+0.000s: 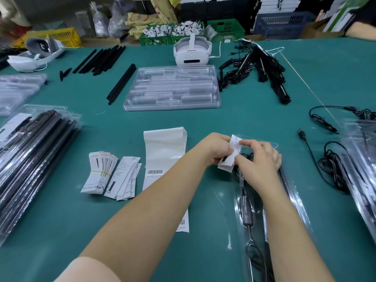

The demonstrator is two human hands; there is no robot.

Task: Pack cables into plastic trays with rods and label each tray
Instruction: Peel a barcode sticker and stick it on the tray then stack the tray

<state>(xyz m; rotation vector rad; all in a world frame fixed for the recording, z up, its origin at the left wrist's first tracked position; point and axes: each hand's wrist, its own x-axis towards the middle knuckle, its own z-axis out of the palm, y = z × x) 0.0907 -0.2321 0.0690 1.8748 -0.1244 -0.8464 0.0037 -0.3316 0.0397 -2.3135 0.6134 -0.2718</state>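
Both my hands hold a small white printed paper card (232,157) over the far end of a narrow clear plastic tray (299,210). My left hand (215,149) grips the card's left side, and my right hand (258,157) pinches its top and right edge. The tray lies lengthwise on the green table and holds a black cable with an inline switch (247,218) and black rods (284,180). Left of my arm lie two fanned stacks of paper cards (114,176) and a strip of barcode labels (162,157).
A stack of empty clear trays (173,88) sits mid-table, with loose black rods (122,82) to its left and a pile of black cables (258,68) to its right. Packed trays lie at left (30,151) and right (362,159). A white headset (192,51) stands behind.
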